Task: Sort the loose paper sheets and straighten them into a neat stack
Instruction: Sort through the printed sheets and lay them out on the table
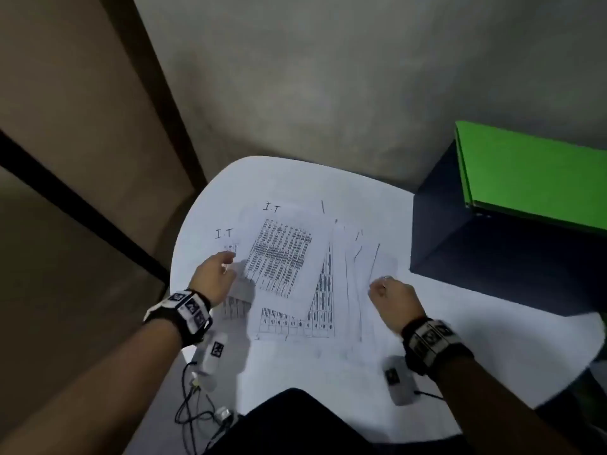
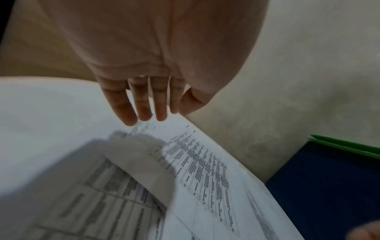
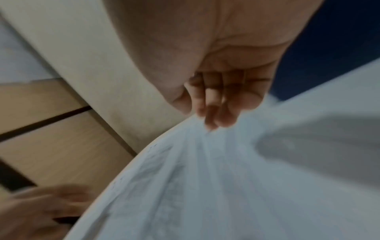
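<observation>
Both hands worked at a loose spread of paper sheets (image 1: 289, 264) lying fanned across the white surface (image 1: 460, 323).

At the spread's left edge, the left hand (image 1: 215, 277) had its fingers (image 2: 144, 104) straight and relaxed, tips touching a printed sheet whose corner curled up beneath them. On the right edge, the right hand (image 1: 395, 298) was curled, its fingertips (image 3: 216, 113) pinching the edge of the sheets. A dark blue box (image 1: 492, 257) topped by a green folder (image 1: 532, 172) stood just beside the surface.
</observation>
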Tool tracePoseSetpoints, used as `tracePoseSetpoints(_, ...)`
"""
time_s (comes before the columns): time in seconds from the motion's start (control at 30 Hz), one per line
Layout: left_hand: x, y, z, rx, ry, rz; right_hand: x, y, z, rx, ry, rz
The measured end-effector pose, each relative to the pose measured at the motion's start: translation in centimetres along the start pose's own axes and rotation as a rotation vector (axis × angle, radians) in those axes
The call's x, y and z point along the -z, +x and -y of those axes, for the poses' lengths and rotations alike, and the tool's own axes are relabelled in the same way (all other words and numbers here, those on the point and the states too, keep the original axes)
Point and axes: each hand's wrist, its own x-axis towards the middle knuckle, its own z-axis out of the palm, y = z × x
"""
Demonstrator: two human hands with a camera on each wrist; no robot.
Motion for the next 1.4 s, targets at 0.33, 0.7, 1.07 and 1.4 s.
tracePoseSetpoints(0.33, -4.7, 2.3, -3.4, 0.237, -0.175, 0.097, -8.6, 4.3, 6.6, -0.238, -0.152, -0.025)
tracePoseSetpoints(0.7, -3.7, 3.5, -4.9, 0.264, -0.306, 0.382, -7.0, 5.0, 4.9, -0.128, 0.187, -0.051)
tracePoseSetpoints(1.07, 0.1, 3.0, -1.0, 0.258, -0.419, 0.035, -6.2, 5.5, 4.1, -0.246, 0.158, -0.116)
tracePoseSetpoints(1.4, 6.6, 2.3, 3.7, 0.394, -0.547, -0.024, -12.8, 5.6, 10.4, -0.266, -0.269, -0.111)
